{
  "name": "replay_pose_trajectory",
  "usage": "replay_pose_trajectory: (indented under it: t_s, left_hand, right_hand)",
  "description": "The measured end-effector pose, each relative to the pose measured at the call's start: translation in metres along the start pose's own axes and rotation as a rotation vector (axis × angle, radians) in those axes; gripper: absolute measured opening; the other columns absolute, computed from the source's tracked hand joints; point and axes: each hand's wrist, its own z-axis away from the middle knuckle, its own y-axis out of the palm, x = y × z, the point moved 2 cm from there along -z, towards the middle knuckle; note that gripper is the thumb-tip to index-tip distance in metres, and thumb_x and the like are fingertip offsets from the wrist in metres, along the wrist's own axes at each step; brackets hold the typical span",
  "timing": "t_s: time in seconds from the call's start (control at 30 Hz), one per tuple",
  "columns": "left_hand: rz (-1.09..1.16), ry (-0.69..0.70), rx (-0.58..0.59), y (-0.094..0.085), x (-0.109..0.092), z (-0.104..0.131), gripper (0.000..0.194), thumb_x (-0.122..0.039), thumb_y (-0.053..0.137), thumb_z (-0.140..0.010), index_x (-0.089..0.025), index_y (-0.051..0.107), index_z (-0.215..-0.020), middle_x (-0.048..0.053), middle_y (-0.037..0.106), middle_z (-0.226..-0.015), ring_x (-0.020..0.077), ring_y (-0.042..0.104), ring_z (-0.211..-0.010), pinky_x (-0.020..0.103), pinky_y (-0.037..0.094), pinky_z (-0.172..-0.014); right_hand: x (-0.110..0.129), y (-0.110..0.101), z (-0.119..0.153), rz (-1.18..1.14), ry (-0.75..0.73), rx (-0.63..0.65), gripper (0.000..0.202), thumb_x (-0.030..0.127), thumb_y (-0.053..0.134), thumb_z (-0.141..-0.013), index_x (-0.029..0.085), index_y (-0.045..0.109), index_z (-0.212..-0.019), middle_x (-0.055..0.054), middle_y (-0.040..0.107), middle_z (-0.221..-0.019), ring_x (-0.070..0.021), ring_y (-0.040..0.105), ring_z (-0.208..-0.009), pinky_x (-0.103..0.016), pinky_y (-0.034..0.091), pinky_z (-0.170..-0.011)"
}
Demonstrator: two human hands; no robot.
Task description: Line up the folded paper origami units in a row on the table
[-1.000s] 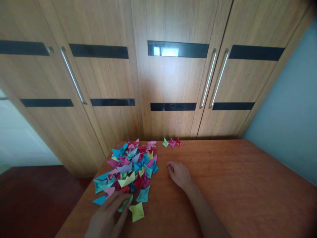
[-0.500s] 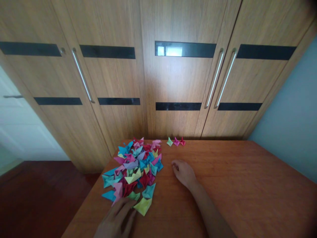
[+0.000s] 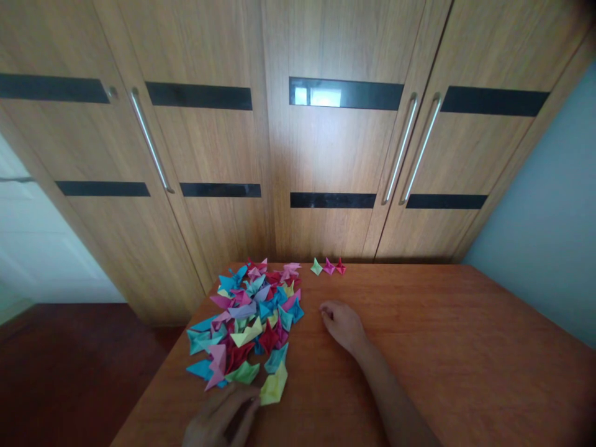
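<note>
My left hand (image 3: 223, 413) is at the near end of a pile of folded paper pieces (image 3: 251, 329), some shaped like little boats. Its thumb and fingers pinch the left tip of a yellow paper boat (image 3: 274, 385), which is tilted. A green folded paper piece (image 3: 243, 373) lies just above those fingers, and a teal one (image 3: 276, 358) is behind the yellow boat. My right hand (image 3: 345, 326) rests on the table right of the pile, its fingers curled closed, with nothing visible in them.
Three folded paper pieces, light green (image 3: 316, 267), pink (image 3: 329, 267) and red (image 3: 341, 267), stand in a row at the back edge of the wooden table (image 3: 447, 347). Behind it rises a wooden wardrobe (image 3: 326, 149) with metal handles. A pale wall (image 3: 540, 236) is at the right.
My left fingers have closed on the yellow paper boat and turned it more upright. My right hand has stayed still on the table. The view has shifted slightly.
</note>
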Motion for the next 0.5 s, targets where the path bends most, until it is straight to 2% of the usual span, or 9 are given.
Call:
replay_pose_trajectory:
  t_s: [0.13,0.2,0.37,0.5]
  left_hand:
    - [0.062,-0.045,-0.042,-0.002,-0.007,-0.025,0.018,-0.032,0.048,-0.088,-0.025,0.064,-0.084,0.0,0.07,-0.081,0.0137,0.067,-0.073,0.02,0.054,-0.068]
    - [0.104,-0.064,-0.031,0.002,-0.01,-0.043,0.014,-0.028,0.05,-0.086,-0.023,0.064,-0.086,0.001,0.07,-0.083,0.0144,0.066,-0.075,0.022,0.053,-0.07]
    - [0.189,-0.084,0.055,0.023,-0.015,-0.085,0.013,-0.02,0.049,-0.084,-0.021,0.062,-0.084,0.002,0.067,-0.081,0.0142,0.063,-0.074,0.023,0.05,-0.068]
    - [0.217,-0.086,0.097,0.042,-0.013,-0.105,0.013,-0.017,0.049,-0.082,-0.02,0.062,-0.081,0.001,0.065,-0.078,0.0131,0.061,-0.07,0.022,0.048,-0.067]
  right_hand:
    - [0.014,-0.003,0.002,-0.588,0.047,0.034,0.025,0.037,0.05,-0.082,0.018,0.066,-0.086,-0.001,0.062,-0.071,-0.0124,0.054,-0.063,-0.022,0.04,-0.058]
    - [0.022,-0.004,0.005,-0.787,0.046,0.084,0.028,0.043,0.054,-0.08,0.018,0.066,-0.087,0.0,0.061,-0.072,-0.0105,0.051,-0.06,-0.021,0.037,-0.054]
    - [0.03,0.002,0.012,-0.959,0.022,0.193,0.035,0.05,0.065,-0.072,0.018,0.068,-0.087,0.0,0.06,-0.072,-0.0102,0.049,-0.062,-0.021,0.038,-0.056]
    - [0.024,0.002,0.008,-0.997,0.039,0.113,0.029,0.046,0.067,-0.071,0.018,0.066,-0.078,0.002,0.055,-0.067,-0.009,0.046,-0.06,-0.02,0.037,-0.054]
